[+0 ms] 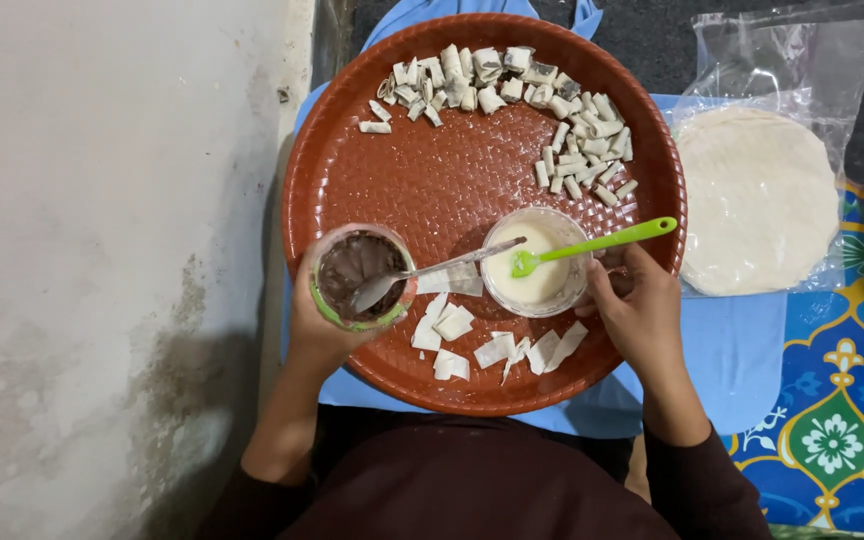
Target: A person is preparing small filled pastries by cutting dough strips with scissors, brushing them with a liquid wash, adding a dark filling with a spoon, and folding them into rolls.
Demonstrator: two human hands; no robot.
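1. I look down from a head camera at a round reddish-brown woven tray resting on a blue cloth on the floor.
2. My left hand has its grip wrapped closed around a small jar of dark spread at the tray's near left.
3. A metal spoon rests in that jar, bowl down in the spread. Its long axis runs left to right, rising slightly, and the handle points right over the rim of a clear cup of pale batter.
4. My right hand is just right of the cup, fingers curled against its side. I cannot tell how firmly the grip holds it.
5. A green spatula lies across the cup, head in the batter, handle pointing right and slightly far.
6. The spoon handle is nearer the right hand.
7. Flat white wrapper pieces lie near the cup; rolled filled pieces crowd the far rim.
8. A round stack of wrappers in plastic sits to the right.
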